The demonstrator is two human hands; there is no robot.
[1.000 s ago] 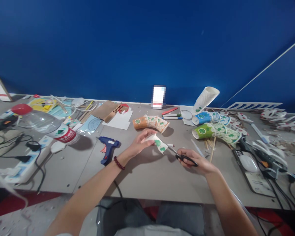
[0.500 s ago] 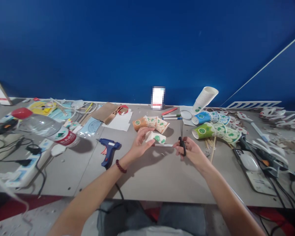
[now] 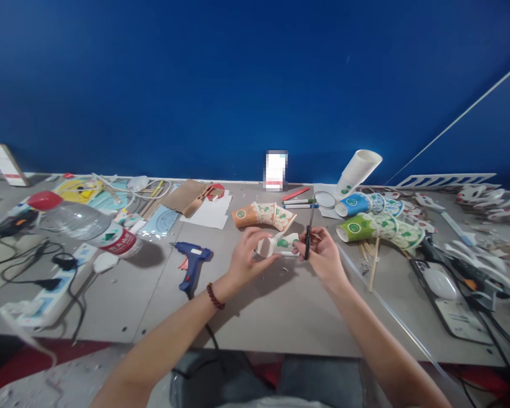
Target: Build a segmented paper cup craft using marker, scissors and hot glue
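My left hand (image 3: pixel 251 254) is closed on the left side of a cut white paper cup (image 3: pixel 283 242) printed with green leaves. Black-handled scissors (image 3: pixel 308 245) are in my right hand (image 3: pixel 323 258), their blades pointing away toward the wall. The right fingertips touch the cup's right edge. Along the cup's lower side runs a white strip, partly hidden. Just behind it lie orange printed paper cups (image 3: pixel 261 215) nested together. A blue glue gun (image 3: pixel 191 260) rests on the table left of my left hand.
Blue cups (image 3: pixel 368 204) and green cups (image 3: pixel 378 229) lie to the right, near a tall stack of white cups (image 3: pixel 357 171). A plastic bottle (image 3: pixel 93 229) and a power strip (image 3: pixel 62 289) sit left. A phone (image 3: pixel 450 300) and a clear rod (image 3: pixel 399 320) are right.
My right hand has moved left to the cup, and its fingers now touch the cup's edge. The scissors have moved with it. The view has shifted slightly.
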